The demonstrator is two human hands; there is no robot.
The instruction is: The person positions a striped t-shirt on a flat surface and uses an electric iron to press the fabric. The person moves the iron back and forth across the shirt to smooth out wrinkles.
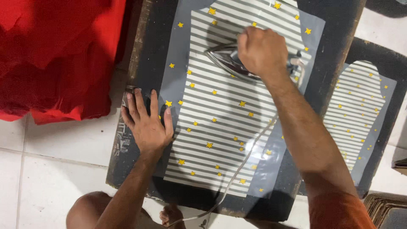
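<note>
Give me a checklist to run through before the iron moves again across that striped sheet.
1. Right hand gripping the iron: ok.
2. Left hand pressed flat at the edge of the striped sheet: ok, fingers apart from the iron.
3. Cord off the sheet: not ok, it trails across the lower part.
4. Sheet flat on the dark board: ok, no folds visible.
5. Iron hot: cannot tell.
6. Red cloth away from the iron: ok, it lies off the board.

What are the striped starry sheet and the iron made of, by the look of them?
The striped sheet looks like thin glossy plastic film: its clear border shines. The iron seems polished metal underneath, mirror-bright at the edge. The right hand hides its handle.
</note>
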